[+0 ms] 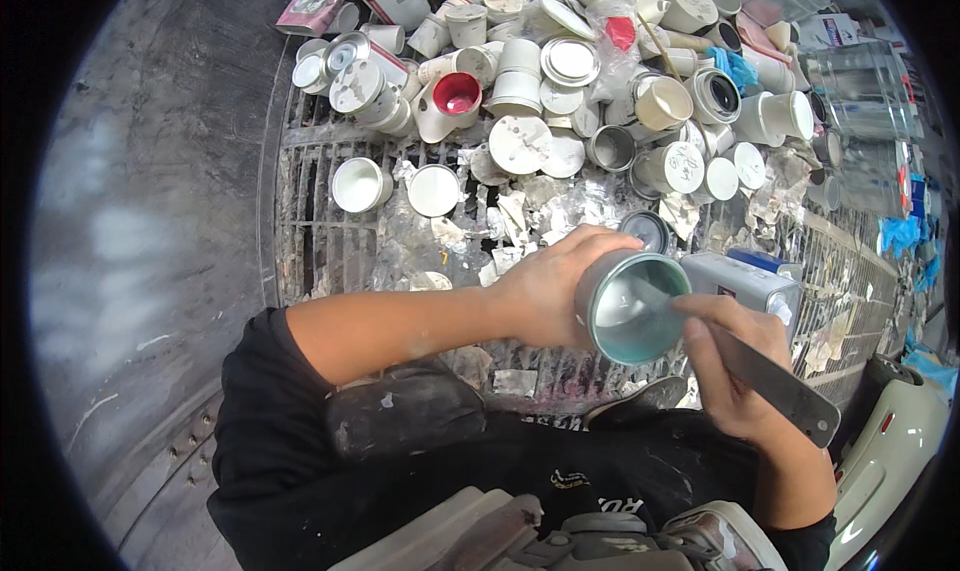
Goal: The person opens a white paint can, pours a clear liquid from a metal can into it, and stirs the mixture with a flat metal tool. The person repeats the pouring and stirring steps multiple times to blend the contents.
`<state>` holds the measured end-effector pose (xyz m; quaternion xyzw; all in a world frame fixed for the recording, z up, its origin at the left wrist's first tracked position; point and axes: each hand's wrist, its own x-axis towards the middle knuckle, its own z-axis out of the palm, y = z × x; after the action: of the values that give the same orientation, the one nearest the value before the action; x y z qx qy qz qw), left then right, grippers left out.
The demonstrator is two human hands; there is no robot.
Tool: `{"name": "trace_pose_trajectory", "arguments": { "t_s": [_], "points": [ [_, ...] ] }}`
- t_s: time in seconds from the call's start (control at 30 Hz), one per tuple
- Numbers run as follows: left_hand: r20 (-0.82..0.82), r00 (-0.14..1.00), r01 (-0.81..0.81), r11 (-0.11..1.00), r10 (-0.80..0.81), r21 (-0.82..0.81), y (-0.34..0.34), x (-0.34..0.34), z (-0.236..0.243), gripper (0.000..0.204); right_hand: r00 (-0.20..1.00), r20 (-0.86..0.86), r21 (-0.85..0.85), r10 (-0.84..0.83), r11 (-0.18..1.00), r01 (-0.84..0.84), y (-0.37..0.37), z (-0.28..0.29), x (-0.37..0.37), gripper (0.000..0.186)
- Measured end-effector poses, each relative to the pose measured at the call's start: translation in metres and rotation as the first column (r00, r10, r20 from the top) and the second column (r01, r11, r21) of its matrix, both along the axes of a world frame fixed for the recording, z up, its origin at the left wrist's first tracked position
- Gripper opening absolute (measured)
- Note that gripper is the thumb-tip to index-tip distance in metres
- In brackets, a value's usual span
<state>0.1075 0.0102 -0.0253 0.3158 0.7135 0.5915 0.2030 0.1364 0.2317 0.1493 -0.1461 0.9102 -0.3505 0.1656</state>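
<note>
My left hand [548, 289] is wrapped round the side of a cup [607, 343] with a greenish inner wall, tipped so that its mouth faces me. Pale, silvery liquid [632, 309] lies inside it. In my right hand [735, 361] is a flat metal stirring stick [785, 391]; its handle end points down to the right, and its other end is over the cup's mouth, partly hidden by my fingers. Just beyond the cup, a round grey lid [645, 233] rests among paper scraps. A rectangular metal can [745, 289] stands close to my right hand.
Many used cups and tubs crowd the far side, among them a cup with a red inside [457, 93]. A white cup [361, 185] and a white lid [434, 190] lie nearer on the floor grating [310, 233]. A pale painted panel [890, 451] is at the right.
</note>
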Motion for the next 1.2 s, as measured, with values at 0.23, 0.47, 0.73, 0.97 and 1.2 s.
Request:
{"name": "trace_pose_trajectory", "arguments": {
  "t_s": [0.23, 0.47, 0.73, 0.97, 1.2],
  "points": [
    [0.016, 1.0, 0.012, 1.0, -0.011, -0.012, -0.004, 0.0, 0.001, 0.111, 0.991, 0.104, -0.15, -0.085, 0.984, 0.1, -0.003, -0.003, 0.002, 0.017],
    [-0.018, 1.0, 0.002, 1.0, -0.002, 0.002, -0.003, 0.0, 0.001, 0.112, 1.0, -0.003, -0.067, -0.027, 0.997, 0.027, 0.001, -0.003, 0.001, 0.018],
    [-0.03, 1.0, 0.003, 1.0, -0.002, 0.007, -0.002, 0.0, 0.002, 0.112, 0.983, 0.153, -0.17, -0.103, 0.977, 0.129, 0.001, 0.001, 0.002, 0.022],
    [-0.014, 1.0, 0.01, 1.0, -0.01, -0.014, -0.003, 0.0, 0.006, 0.112, 0.98, 0.201, -0.078, 0.003, 0.997, 0.013, 0.003, 0.005, 0.002, 0.022],
    [-0.096, 0.995, -0.022, 0.999, 0.025, 0.032, -0.003, 0.002, 0.005, 0.108, 0.97, 0.143, -0.09, -0.196, 0.974, 0.21, -0.001, 0.0, 0.003, 0.02]
  ]
}}
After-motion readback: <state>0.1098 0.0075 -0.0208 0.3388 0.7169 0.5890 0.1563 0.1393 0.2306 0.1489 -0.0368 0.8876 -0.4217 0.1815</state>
